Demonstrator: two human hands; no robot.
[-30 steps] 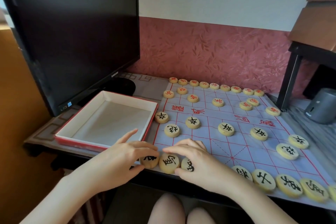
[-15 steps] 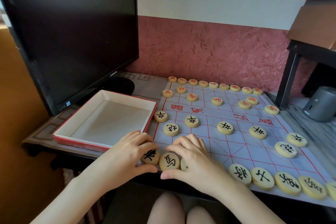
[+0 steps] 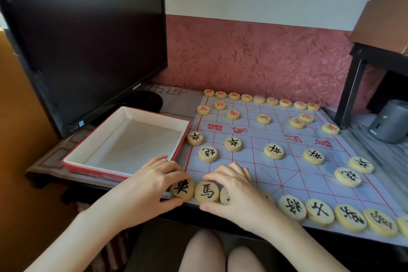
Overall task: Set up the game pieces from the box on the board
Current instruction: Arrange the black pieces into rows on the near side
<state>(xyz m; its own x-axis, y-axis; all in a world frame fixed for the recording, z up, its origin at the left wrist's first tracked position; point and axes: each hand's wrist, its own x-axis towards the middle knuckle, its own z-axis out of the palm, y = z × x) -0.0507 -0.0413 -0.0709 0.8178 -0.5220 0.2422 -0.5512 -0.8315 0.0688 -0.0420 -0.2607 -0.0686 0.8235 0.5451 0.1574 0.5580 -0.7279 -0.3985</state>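
Game pieces [image 3: 273, 151] on board [image 3: 249, 131] atop desk [image 3: 181, 104]; box [image 3: 132, 146], monitor [image 3: 88, 40] left; pink wall [image 3: 254, 57]

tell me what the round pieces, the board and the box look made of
The pieces look like pale matt wood, with black or red characters. The board seems a thin flexible sheet, plastic or coated paper, since it creases. The box is likely cardboard: red outside, white inside, folded corners.

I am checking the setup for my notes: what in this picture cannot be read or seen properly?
Head view only.
- Covered pieces under the right hand: characters hidden by the hand.
- Last near-row piece: cut off by the right edge.
- Far red row: characters too small and blurred.
- Right hand's grip: unclear whether it holds any piece.
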